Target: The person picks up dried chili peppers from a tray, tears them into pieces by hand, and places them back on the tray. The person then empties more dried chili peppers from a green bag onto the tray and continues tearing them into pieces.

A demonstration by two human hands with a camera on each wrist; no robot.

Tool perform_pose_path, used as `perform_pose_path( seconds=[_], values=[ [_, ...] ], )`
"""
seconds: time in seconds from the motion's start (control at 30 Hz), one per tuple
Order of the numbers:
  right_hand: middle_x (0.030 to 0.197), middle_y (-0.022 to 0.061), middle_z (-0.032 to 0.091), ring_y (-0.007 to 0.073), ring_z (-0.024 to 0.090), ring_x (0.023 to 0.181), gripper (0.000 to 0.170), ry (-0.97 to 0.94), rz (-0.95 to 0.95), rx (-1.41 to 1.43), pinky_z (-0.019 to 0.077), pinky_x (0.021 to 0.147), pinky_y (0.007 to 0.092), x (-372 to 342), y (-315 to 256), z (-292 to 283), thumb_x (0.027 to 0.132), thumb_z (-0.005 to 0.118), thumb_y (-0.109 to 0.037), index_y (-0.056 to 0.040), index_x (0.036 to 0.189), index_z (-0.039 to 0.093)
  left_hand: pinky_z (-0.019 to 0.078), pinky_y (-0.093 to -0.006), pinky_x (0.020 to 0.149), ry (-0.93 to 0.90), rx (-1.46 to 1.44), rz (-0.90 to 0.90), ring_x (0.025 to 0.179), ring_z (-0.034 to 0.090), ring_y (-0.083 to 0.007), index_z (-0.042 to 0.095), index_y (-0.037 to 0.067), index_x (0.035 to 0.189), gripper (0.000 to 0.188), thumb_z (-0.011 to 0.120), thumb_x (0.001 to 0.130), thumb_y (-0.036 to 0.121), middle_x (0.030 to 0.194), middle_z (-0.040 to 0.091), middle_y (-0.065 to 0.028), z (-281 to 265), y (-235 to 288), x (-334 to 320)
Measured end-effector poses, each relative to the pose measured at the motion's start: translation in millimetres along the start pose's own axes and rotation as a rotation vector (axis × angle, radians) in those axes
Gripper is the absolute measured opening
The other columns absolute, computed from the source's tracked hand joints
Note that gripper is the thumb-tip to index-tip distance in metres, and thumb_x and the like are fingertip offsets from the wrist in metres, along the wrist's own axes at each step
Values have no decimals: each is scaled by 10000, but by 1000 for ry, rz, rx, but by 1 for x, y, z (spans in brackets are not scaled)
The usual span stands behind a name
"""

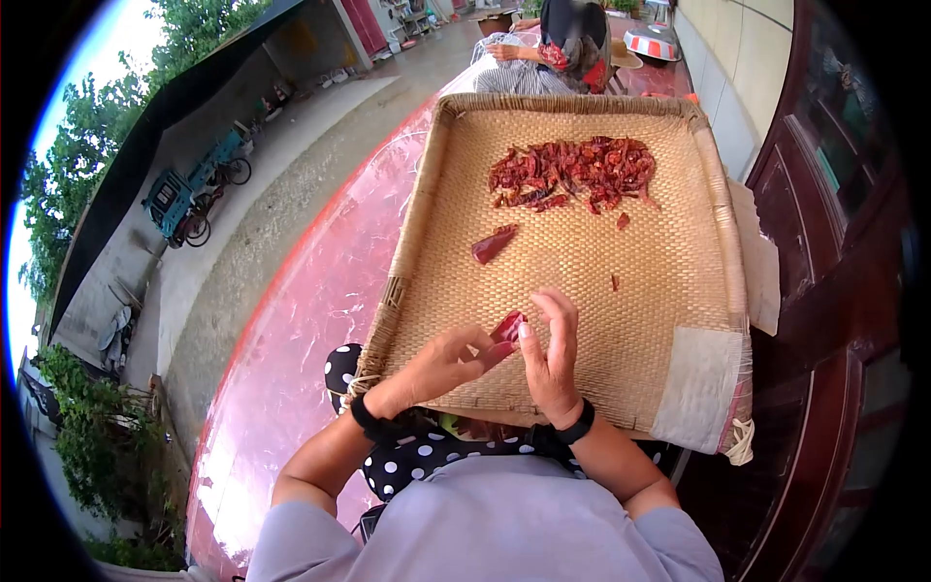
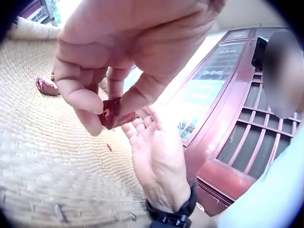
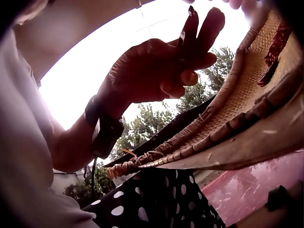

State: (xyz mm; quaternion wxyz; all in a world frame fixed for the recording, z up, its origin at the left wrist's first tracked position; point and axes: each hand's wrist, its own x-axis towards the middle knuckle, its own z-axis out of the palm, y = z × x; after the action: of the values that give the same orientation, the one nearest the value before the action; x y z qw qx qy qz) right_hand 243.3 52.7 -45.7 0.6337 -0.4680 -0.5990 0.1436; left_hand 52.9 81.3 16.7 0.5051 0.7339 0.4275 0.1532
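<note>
Between the thumb and fingers of my left hand [image 1: 436, 367] a dried red chili pepper [image 1: 508, 327] is pinched, over the near part of a woven tray [image 1: 572, 272]. The left wrist view shows the held chili [image 2: 112, 115] as a dark red, glossy, torn-looking piece. My right hand [image 1: 550, 364] is just to its right, palm facing the chili, fingers extended and fingertips close to it. Another whole dried chili [image 1: 494, 243] lies on the tray ahead of the left hand. Farther off, a pile of cut red chili pieces [image 1: 572, 175] covers the tray's far part.
Small chili fragments [image 1: 623, 221] are scattered on the weave. A pale patch [image 1: 693, 388] covers the tray's near right corner. Polka-dot cloth [image 1: 407, 466] shows under its near edge. Across the tray sits another person [image 1: 572, 48]. Dark red window frames [image 1: 824, 194] stand at the right.
</note>
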Motion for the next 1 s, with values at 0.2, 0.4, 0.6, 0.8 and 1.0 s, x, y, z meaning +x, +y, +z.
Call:
perform_pose_path(
  seconds=[0.2,0.4,0.6,0.8,1.0],
  values=[
    [990,97,689,171,659,807,189,-243,131,256,523,682,278,-1,-8,9,913,655,-72,-27,1096,675,535,-301,723,96,23,75,898,654,-162,621,36,1123,240,638,884,29,1054,625,-81,4,-6,-46],
    [994,62,660,133,633,866,179,-468,149,349,508,756,264,3,-5,-3,901,683,-69,-22,1072,658,535,-318,716,362,19,28,800,642,-156,624,21,1104,197,616,907,32,915,672,-79,-5,-11,-61],
    [1069,104,671,282,652,962,307,-1056,-79,410,512,869,354,8,-22,-2,808,768,-131,-47,1086,670,544,-329,797,156,55,-53,886,654,-173,597,15,1233,300,605,949,110,984,692,-100,-8,-6,-80],
    [970,86,643,243,652,855,251,-1262,-183,202,524,756,346,-1,-25,1,846,747,-207,-78,1052,688,544,-405,826,41,443,-88,943,679,-340,618,48,1212,309,593,919,142,1027,697,-169,2,-18,-92],
    [846,81,624,212,621,742,174,-1118,-56,216,499,667,314,2,-20,-4,877,733,-230,-67,931,699,526,-429,842,-148,481,-200,971,660,-345,634,82,1185,311,579,880,110,1021,676,-162,23,-9,-95]
  ],
)
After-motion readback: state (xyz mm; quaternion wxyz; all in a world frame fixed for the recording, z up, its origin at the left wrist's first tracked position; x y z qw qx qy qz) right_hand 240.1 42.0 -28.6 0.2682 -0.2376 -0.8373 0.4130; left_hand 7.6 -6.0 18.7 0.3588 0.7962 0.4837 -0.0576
